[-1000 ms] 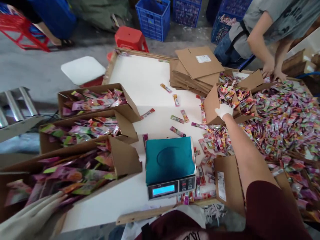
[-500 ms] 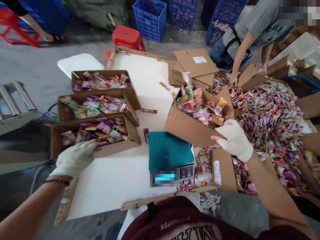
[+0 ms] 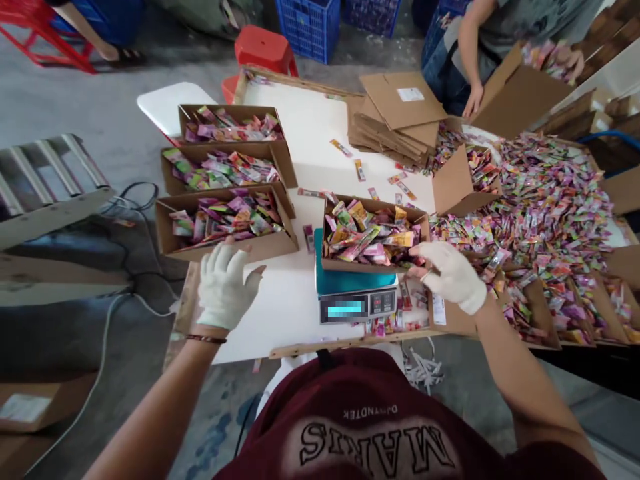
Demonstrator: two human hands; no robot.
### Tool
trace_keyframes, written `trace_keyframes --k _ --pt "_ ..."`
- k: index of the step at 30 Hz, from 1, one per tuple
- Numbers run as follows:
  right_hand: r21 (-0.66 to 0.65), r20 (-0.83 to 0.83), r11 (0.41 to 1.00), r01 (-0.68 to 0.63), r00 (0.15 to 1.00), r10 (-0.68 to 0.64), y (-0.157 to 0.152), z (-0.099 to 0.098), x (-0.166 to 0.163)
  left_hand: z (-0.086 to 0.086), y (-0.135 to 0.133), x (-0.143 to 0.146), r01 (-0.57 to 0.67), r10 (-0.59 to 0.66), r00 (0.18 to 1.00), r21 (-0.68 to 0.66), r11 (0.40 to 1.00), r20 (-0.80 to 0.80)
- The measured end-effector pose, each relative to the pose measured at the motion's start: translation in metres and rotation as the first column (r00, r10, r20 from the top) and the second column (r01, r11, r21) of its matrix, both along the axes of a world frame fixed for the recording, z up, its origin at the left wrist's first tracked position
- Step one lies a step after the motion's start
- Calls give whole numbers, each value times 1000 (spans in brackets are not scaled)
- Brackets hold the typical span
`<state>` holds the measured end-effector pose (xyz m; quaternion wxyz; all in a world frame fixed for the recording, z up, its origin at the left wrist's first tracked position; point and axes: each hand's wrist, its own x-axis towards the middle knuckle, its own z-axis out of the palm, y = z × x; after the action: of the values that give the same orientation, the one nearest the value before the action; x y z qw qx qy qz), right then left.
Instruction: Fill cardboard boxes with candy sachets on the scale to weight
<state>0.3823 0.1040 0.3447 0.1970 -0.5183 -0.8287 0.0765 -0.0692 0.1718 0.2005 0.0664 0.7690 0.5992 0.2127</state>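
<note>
A cardboard box full of colourful sachets (image 3: 373, 237) sits on a teal-topped digital scale (image 3: 356, 293) near the table's front edge. My right hand (image 3: 450, 275), in a white glove, grips the box's right front corner. My left hand (image 3: 225, 283), also gloved, hovers with fingers spread just in front of the nearest of three filled boxes (image 3: 227, 223) lined up on the left; it holds nothing.
A huge heap of loose sachets (image 3: 545, 200) covers the table's right side, with a stack of flat cardboard (image 3: 395, 123) behind. Another person at the far right holds an open box (image 3: 515, 93). Roller conveyor (image 3: 45, 180), blue crates (image 3: 310, 23) and red stool (image 3: 263, 50) surround the table.
My right hand carried the filled box from the sachet heap and set it down on the scale. My left hand came into view and moved up to the nearest left box.
</note>
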Motion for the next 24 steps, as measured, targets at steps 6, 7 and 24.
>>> trace_keyframes --k 6,7,24 --pt "-80 -166 948 307 934 -317 -8 33 6 -51 -74 12 86 -51 987 -244 966 150" --pt "-112 -190 938 327 920 -344 -7 33 5 -59 -85 13 102 -56 984 -273 957 171" --pt "-445 -102 886 127 976 -191 73 -24 -69 -79 -108 25 99 -11 961 -306 947 276"
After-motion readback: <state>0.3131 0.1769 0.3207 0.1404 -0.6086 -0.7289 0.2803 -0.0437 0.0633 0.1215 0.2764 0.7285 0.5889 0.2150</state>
